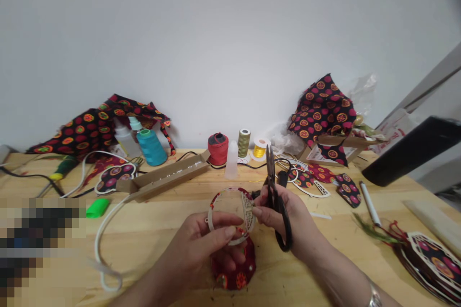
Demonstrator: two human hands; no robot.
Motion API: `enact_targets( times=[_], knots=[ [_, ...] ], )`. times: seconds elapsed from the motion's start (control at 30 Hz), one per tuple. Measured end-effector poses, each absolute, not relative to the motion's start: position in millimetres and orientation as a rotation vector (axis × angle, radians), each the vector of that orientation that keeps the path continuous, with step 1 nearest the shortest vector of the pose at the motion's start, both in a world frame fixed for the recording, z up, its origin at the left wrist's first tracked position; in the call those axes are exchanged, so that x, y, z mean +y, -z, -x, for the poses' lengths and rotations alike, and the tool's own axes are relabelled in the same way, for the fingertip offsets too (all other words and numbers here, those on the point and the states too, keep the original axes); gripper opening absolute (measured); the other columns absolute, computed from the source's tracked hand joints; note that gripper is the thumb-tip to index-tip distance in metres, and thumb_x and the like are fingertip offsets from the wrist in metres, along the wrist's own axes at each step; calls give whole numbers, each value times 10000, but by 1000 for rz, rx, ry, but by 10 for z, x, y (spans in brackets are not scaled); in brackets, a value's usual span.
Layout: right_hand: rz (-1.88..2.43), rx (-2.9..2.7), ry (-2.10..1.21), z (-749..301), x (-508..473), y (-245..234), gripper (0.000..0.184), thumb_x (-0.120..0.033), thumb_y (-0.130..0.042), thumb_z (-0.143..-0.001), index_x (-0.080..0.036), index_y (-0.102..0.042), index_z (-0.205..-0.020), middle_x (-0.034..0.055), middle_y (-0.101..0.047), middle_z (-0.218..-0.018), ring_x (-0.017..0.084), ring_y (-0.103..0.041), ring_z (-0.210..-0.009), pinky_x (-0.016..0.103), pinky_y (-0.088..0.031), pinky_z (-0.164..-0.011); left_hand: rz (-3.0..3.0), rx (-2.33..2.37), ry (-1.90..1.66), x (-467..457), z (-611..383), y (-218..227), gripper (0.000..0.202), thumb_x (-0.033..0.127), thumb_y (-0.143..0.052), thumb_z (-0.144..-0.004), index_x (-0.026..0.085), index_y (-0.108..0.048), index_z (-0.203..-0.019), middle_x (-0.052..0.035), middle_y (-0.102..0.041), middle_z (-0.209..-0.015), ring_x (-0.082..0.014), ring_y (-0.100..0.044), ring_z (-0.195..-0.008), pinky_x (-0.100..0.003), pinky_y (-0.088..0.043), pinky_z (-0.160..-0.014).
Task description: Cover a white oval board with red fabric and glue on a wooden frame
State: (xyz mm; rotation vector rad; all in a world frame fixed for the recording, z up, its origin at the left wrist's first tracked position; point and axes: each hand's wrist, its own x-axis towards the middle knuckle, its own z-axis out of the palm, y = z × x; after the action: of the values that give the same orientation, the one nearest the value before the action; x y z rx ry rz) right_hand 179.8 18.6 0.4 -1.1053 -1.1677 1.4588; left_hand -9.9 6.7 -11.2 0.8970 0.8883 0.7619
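Observation:
In front of me a pale round frame [248, 215] with a cut-out lattice panel stands tilted above the table. The thumb and fingers of my left hand [196, 244] hold its left and lower rim. Black-handled scissors [271, 177] rest in my right hand [293, 218], blades pointing up and away. With thumb and fingertip, that same hand also touches the frame's right edge. Below the frame lies a dark red patterned fabric piece [236, 273], partly covered by my left fingers. Whether any fabric is attached to the frame, I cannot tell.
Along the wall stand a blue thread cone [151, 147], a red spool [218, 149] and a white bottle [232, 160]. A long cardboard box [169, 177] is at left. Stacked fabric-covered ornaments [432, 259] and a white marker [370, 203] lie at right; a black object [414, 151] leans behind.

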Motion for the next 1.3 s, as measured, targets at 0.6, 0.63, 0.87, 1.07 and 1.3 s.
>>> enact_targets(
  times=[0.6, 0.63, 0.87, 1.07, 1.3],
  knots=[
    [1141, -1272, -1603, -1702, 139, -12, 420, -363, -797, -556, -185, -474, -756, -38, -540, -684, 89, -470, -586, 219, -378, -547, -935, 1018, -805, 94, 140, 51, 220, 344, -662, -767, 130, -711, -779, -24, -657, -523, -69, -502, -410, -163, -345, -417],
    [1153, -1302, -1582, -1704, 131, -5, 418, -370, -791, -563, -188, -470, -760, -42, -521, -683, 91, -459, -587, 219, -373, -540, -930, 1026, -820, 95, 136, 63, 223, 352, -661, -767, 134, -702, -740, -12, -634, -487, -66, -486, -399, -161, -322, -407],
    [1358, -2006, -720, -1868, 75, -119, 278, -287, -720, -642, -210, -479, -757, -44, -452, -663, 114, -385, -588, 236, -324, -526, -883, 1055, -889, 135, 143, 58, 228, 356, -692, -726, 134, -685, -672, 25, -550, -421, -54, -411, -366, -164, -248, -378],
    [1379, -2337, -415, -1951, 85, -176, 228, -244, -651, -684, -201, -565, -891, 49, -577, -872, 190, -539, -765, 283, -400, -639, -944, 1075, -894, 138, 158, 35, 206, 344, -683, -714, 140, -695, -681, 43, -502, -362, -44, -341, -325, -159, -208, -349],
    [1366, -2418, -454, -2014, 144, -131, 186, -162, -638, -679, -195, -576, -851, 39, -576, -868, 181, -547, -784, 281, -414, -670, -939, 1045, -831, 142, 148, 46, 183, 320, -677, -705, 137, -696, -705, 40, -504, -373, -48, -354, -336, -163, -218, -363]
  ],
)
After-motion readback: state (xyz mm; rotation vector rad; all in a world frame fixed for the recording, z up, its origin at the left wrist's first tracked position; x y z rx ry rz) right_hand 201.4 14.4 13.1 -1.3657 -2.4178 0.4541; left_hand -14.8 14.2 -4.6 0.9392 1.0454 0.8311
